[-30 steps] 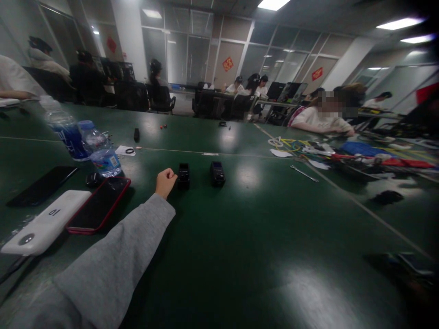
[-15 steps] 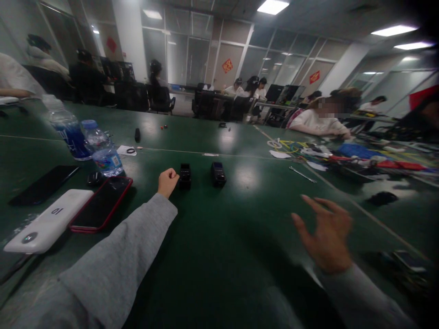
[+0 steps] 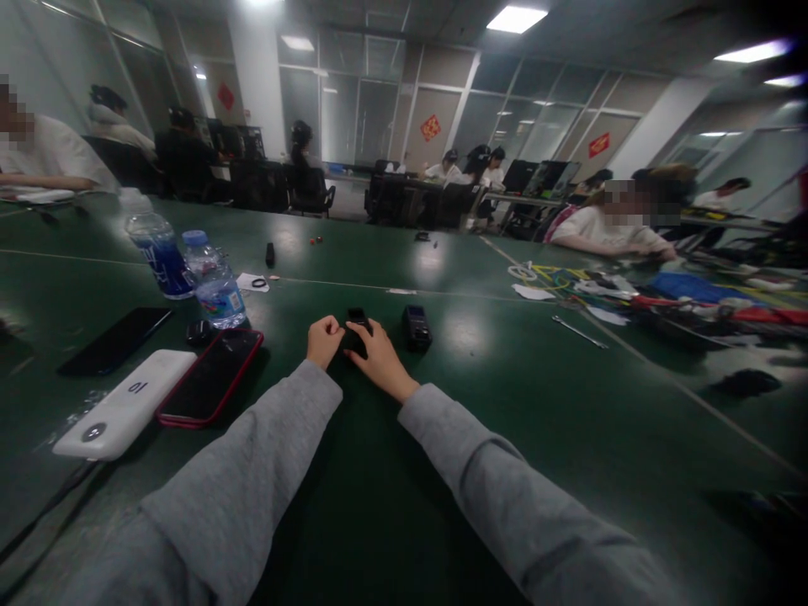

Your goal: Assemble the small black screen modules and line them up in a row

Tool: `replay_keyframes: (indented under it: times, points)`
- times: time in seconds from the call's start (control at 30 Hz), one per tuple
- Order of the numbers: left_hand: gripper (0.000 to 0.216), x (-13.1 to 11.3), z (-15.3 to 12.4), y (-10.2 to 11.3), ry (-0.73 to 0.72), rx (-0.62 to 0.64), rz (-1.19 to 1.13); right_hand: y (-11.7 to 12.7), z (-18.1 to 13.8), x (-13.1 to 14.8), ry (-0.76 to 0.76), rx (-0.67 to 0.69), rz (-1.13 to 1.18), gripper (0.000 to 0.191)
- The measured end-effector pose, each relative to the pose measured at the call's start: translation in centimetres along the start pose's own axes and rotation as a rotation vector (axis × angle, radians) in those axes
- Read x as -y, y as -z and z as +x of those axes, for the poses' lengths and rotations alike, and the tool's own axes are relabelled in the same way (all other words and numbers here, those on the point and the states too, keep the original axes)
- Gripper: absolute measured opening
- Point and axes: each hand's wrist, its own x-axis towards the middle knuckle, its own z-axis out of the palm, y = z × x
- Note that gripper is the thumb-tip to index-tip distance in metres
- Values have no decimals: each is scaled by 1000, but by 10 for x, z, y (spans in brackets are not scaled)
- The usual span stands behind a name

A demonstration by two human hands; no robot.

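My left hand (image 3: 325,341) rests on the green table (image 3: 353,497) with its fingers curled into a fist; whether anything is inside is hidden. Just to its right is a small black boxy device (image 3: 358,317), its top end showing. My right hand (image 3: 380,360) reaches across the near part of that device, thumb and fingers bent around it. A second black device (image 3: 417,326) of similar shape, with a small screen, stands a little to the right, untouched.
To the left are a red-edged phone (image 3: 211,377), a white power bank (image 3: 130,402) with a cable, a dark phone (image 3: 117,341) and two bottles (image 3: 218,282). A wrench (image 3: 579,332) and a tangle of cables (image 3: 694,295) lie at right. People sit beyond the table.
My right hand has come from the right side of the table, where it was spread in the air, over to the left black device. My left hand keeps its place beside that device.
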Motion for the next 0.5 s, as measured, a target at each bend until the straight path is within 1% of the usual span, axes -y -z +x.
replay_keyframes:
  times: [0.1, 0.17, 0.2, 0.23, 0.3, 0.33, 0.37, 0.4, 0.5]
  points:
    - [27, 0, 1, 0, 39, -64, -4, 8, -7, 1, -34, -33, 105, 48]
    - [28, 0, 1, 0, 42, -74, 3, 22, -24, 9, -18, -9, 168, 44]
    - [28, 0, 1, 0, 41, -74, 7, 32, -38, 14, 1, 30, 196, 44]
    - [29, 0, 1, 0, 42, -71, 8, 43, -55, 18, 25, 78, 224, 44]
    - [29, 1, 1, 0, 51, -62, 2, 68, -100, 20, 47, 185, 260, 49]
    - [28, 2, 1, 0, 59, -55, -5, 83, -126, 17, 31, 198, 257, 52]
    - [28, 2, 1, 0, 68, -49, -11, 99, -153, 10, -14, 191, 222, 53]
    - [27, 3, 1, 0, 77, -41, -18, 116, -180, 1, -67, 154, 163, 52]
    - [27, 5, 1, -1, 95, -29, -21, 173, -250, -35, -257, -33, -78, 47]
